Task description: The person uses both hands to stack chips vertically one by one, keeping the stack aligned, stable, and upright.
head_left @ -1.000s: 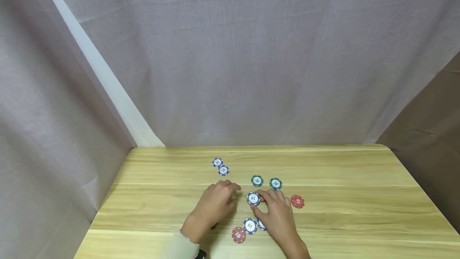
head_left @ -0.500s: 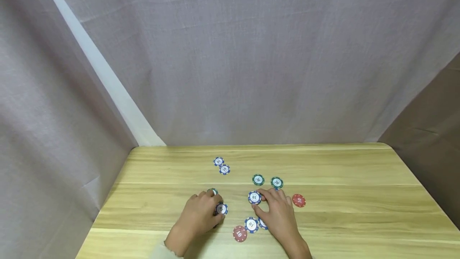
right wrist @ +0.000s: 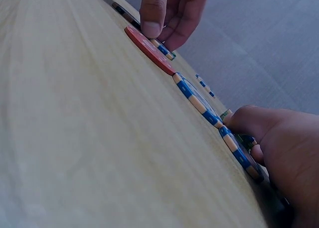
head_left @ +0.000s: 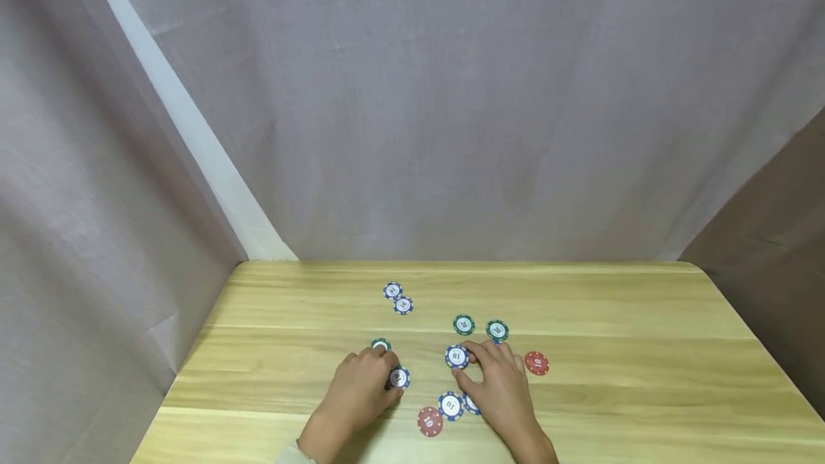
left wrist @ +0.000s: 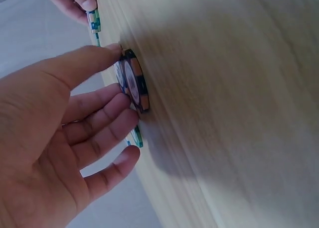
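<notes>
My left hand (head_left: 361, 390) pinches a blue poker chip (head_left: 399, 377) marked 10 at the table's left middle. A green chip (head_left: 381, 344) lies partly under its fingertips. In the left wrist view, a dark-edged chip (left wrist: 138, 83) stands nearest the camera, between thumb and fingers; the head view hides it under the hand. My right hand (head_left: 503, 385) holds another blue chip (head_left: 457, 356) by its edge with thumb and index finger. Below it lie a blue chip (head_left: 450, 405), a second blue chip (head_left: 472, 404) partly covered by the hand, and a red chip (head_left: 430, 422).
Two blue chips (head_left: 397, 299) touch near the back of the wooden table (head_left: 612, 407). Two green chips lie beyond my right hand, a left one (head_left: 463, 324) and a right one (head_left: 497, 330). A red chip (head_left: 537, 363) is at its right. Grey curtains (head_left: 451, 106) hang behind.
My left hand has moved left, away from the right hand, onto the blue chip at the left, and its fingers have closed on it. My right hand stays put with its chip.
</notes>
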Action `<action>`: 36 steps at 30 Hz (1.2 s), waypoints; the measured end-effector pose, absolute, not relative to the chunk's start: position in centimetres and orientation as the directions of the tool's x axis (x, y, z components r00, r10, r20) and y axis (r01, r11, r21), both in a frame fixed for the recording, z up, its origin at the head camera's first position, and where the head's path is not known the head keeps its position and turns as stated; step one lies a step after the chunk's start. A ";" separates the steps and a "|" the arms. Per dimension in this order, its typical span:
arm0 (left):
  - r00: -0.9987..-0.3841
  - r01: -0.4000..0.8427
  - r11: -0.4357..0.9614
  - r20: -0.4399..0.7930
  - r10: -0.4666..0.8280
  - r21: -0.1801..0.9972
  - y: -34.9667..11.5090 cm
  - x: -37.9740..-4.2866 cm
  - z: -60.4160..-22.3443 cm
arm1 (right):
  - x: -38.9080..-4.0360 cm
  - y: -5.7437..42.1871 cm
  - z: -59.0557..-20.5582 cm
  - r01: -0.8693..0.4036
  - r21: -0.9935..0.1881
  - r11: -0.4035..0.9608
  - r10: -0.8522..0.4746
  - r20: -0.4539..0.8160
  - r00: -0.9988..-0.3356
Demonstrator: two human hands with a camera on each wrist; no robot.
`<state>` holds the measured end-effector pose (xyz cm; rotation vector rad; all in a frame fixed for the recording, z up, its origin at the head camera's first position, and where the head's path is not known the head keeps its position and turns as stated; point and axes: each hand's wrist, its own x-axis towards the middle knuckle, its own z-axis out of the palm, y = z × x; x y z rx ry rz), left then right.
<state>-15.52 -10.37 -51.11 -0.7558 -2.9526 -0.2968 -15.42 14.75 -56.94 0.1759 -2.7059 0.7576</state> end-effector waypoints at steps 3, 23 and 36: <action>-0.863 0.503 0.850 0.148 0.483 0.157 -10.3 -15.6 -51.3 | -15.4 14.9 -57.0 -0.202 -0.481 0.853 -0.032 0.338 -0.941; -0.859 0.511 0.825 0.179 0.479 0.243 -9.7 -15.9 -51.0 | -15.7 14.8 -56.5 -0.199 -0.473 0.858 -0.042 0.321 -0.946; -0.814 0.579 0.797 0.181 0.552 0.169 -7.8 -17.3 -50.5 | -15.9 15.2 -56.3 -0.197 -0.476 0.857 -0.047 0.309 -0.950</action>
